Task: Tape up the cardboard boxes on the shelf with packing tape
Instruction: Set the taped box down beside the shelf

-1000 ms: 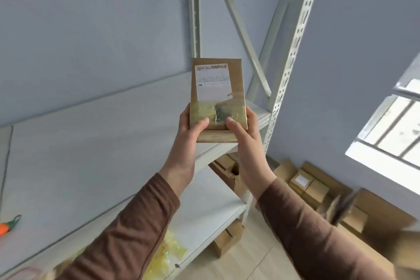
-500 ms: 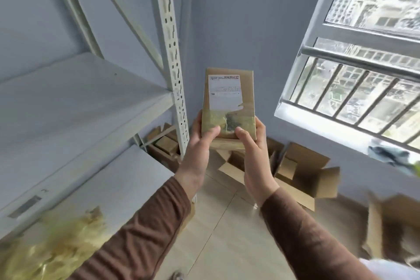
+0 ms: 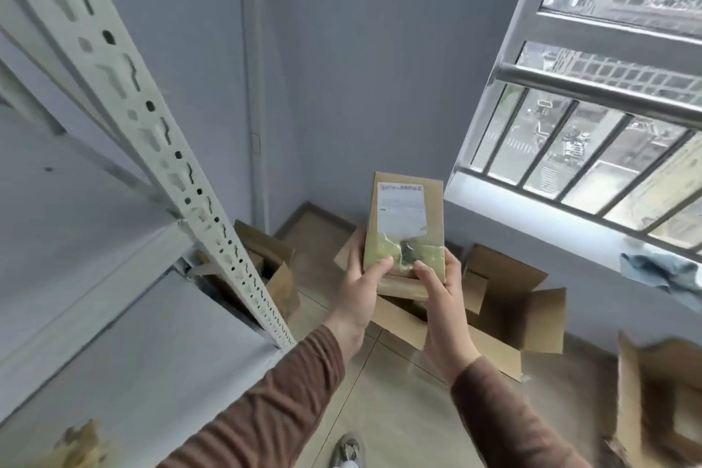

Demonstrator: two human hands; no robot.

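A small flat cardboard box (image 3: 429,224) with a white label on top and yellowish tape across its near end is held up in front of me, over the floor to the right of the shelf. My left hand (image 3: 361,293) grips its near left corner, thumb on top. My right hand (image 3: 440,300) grips the near right corner, thumb on the taped part. The white metal shelf (image 3: 114,315) fills the left side, its slotted upright (image 3: 152,133) running diagonally. No tape roll is in view.
Open empty cardboard boxes lie on the tiled floor: one (image 3: 509,319) under my hands, one (image 3: 266,258) behind the shelf upright, another (image 3: 661,403) at the right edge. A barred window (image 3: 592,148) is at upper right. My shoe (image 3: 347,448) shows at the bottom.
I have turned from the shelf to the right, toward the corner and window. Both hands kept their grip and carried the box off the shelf and lower, over the floor boxes.
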